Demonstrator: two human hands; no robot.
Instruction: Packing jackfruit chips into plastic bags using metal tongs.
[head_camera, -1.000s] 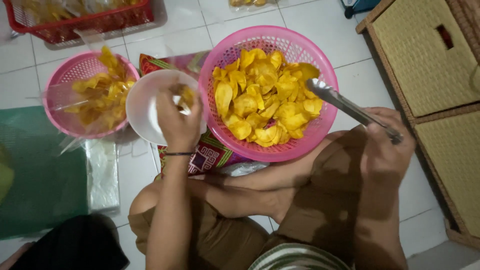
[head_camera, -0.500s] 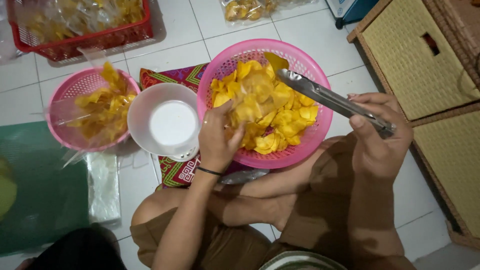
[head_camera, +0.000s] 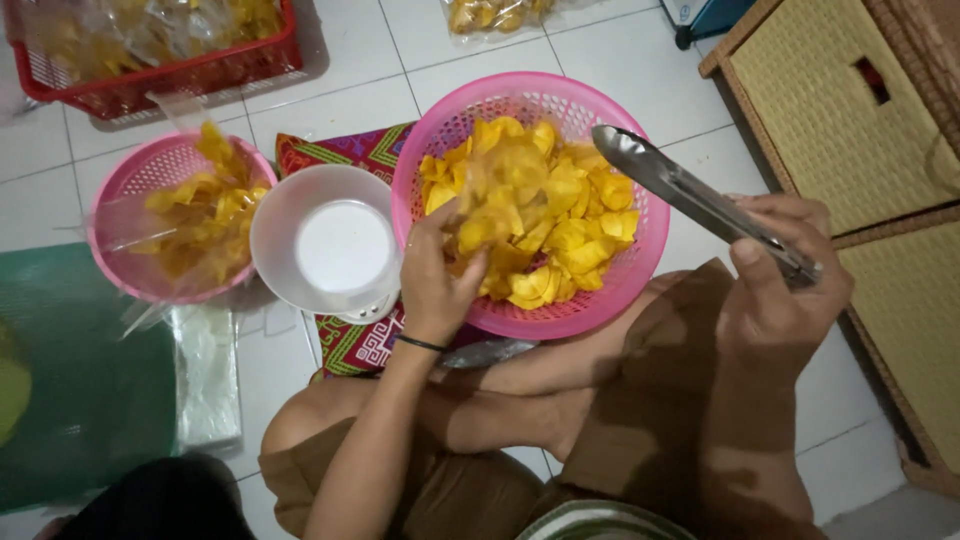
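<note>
So the yellow chips (head_camera: 540, 215) are sitting heaped in the big pink basket (head_camera: 640, 255) right in front of the crossed legs; that's the stuff I'm working with. My left hand (head_camera: 435, 280) is reaching over the near rim and curling around what looks like a thin clear bag (head_camera: 495, 195) held open above the pile; fingers half closed, pinching the film, though it's blurry enough that I can't swear to the grip. My right hand (head_camera: 775, 295) is wrapped firmly around the handle end of the metal tongs (head_camera: 690, 195); their tips are hovering over the far right rim, carrying nothing as far as I can tell.

I'm reading this as the bag-filling step; the next move probably calls for steadying the bag mouth and bringing the tong tips down into the heap without crushing chips.

Just left of the basket the empty white bowl (head_camera: 335, 245) is sitting; beyond it, the smaller pink basket (head_camera: 125, 275) with bagged chips; the red crate (head_camera: 165, 60) is further back.
</note>
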